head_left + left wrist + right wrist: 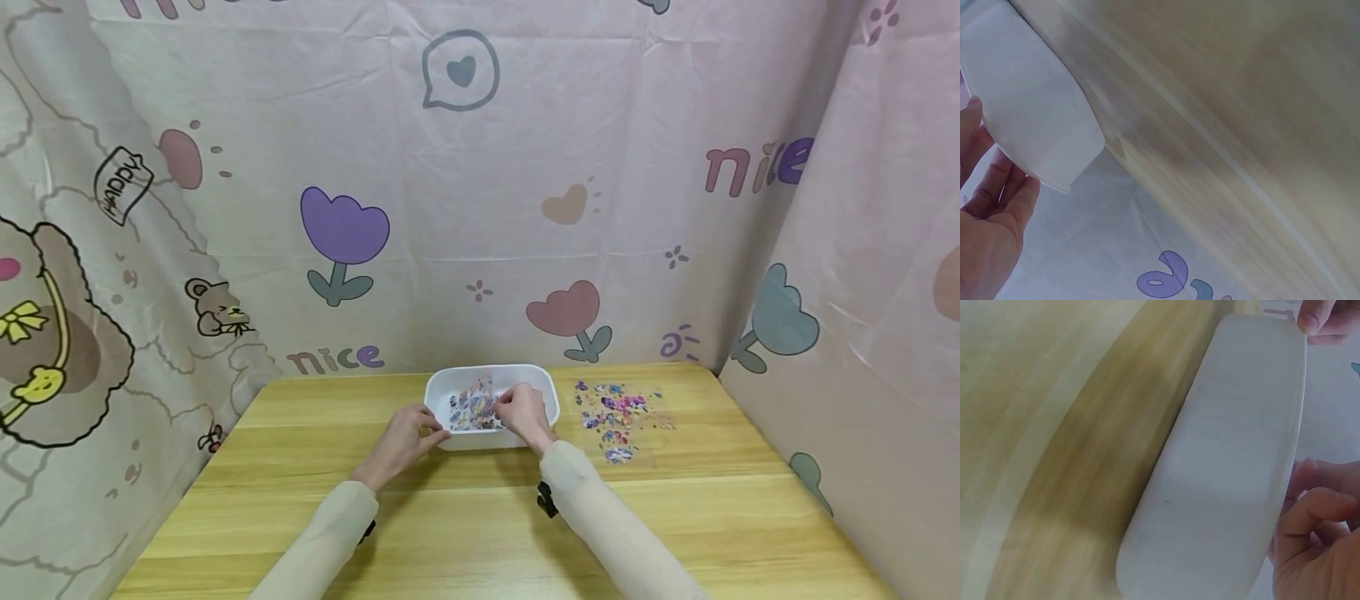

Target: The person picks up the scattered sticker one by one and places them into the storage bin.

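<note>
A white plastic tub [551, 392] stands near the table's back edge, with clear sheets of small colourful stickers [472, 408] inside. At its front left corner, my left hand [405, 437] grips the rim between thumb and fingers. The left wrist view shows this left hand [997, 219] at the tub's edge. My right hand [525, 412] reaches over the front rim, its curled fingertips pinching at the sticker sheet's right side. In the right wrist view, the tub wall [1222, 444] partly hides the right hand's [1319, 531] fingertips, and what they pinch is out of sight.
More clear sticker sheets [618, 417] with pink, purple and blue figures lie on the wooden table [450, 533], right of the tub. A printed cloth [465, 167] hangs behind the table and along both sides.
</note>
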A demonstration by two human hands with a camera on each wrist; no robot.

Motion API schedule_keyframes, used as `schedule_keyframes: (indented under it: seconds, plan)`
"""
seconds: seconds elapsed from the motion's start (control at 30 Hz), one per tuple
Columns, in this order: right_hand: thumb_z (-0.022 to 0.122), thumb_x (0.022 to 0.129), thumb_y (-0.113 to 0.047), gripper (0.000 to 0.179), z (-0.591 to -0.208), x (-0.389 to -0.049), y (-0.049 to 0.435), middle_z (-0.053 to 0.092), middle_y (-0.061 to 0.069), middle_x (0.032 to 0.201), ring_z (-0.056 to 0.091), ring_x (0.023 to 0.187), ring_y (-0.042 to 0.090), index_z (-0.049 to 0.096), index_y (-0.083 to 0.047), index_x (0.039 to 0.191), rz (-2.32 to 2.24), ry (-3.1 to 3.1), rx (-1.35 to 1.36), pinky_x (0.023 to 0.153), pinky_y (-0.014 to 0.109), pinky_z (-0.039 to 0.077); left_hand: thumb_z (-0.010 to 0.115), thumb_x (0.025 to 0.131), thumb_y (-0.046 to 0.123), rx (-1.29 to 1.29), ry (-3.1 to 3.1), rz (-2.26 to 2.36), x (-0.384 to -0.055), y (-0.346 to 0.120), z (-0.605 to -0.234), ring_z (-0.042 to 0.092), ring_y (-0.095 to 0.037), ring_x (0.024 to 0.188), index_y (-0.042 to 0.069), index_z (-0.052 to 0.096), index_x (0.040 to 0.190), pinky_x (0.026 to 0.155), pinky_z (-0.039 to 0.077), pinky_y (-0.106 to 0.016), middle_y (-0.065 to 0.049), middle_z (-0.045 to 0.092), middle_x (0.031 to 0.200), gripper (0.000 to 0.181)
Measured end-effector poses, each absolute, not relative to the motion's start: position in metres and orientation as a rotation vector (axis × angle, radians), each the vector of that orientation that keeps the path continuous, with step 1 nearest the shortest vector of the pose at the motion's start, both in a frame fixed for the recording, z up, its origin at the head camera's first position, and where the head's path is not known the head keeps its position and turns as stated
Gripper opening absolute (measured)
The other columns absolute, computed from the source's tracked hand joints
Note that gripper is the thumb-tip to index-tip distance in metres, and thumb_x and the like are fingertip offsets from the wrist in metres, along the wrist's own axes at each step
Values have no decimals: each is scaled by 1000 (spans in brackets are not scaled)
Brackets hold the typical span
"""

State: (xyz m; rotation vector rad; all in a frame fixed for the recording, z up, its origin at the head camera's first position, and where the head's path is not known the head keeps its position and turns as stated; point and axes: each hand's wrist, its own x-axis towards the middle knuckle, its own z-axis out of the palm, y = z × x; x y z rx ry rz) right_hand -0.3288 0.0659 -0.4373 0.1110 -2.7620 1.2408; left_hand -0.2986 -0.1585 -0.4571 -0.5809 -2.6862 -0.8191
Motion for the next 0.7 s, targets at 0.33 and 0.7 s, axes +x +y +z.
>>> schedule_keyframes:
  seconds: [0.33,0.7]
  plan:
    - [75,85,-25,21,-436,-331,58,62,-1,61,53,56,16,71,-11,69,887,-2921,111,51,30,39,82,79,19,-608,-2671,-819,-299,-158,-457,57,-11,83,12,77,79,81,51,-35,1,68,86,9]
    - [71,83,-16,7,-441,-337,64,71,4,77,60,63,19,75,-12,78,782,-2931,125,58,37,48,82,79,19,-592,-2686,-822,-299,-158,-457,57,-13,83,11,78,80,83,51,-36,0,68,87,10]
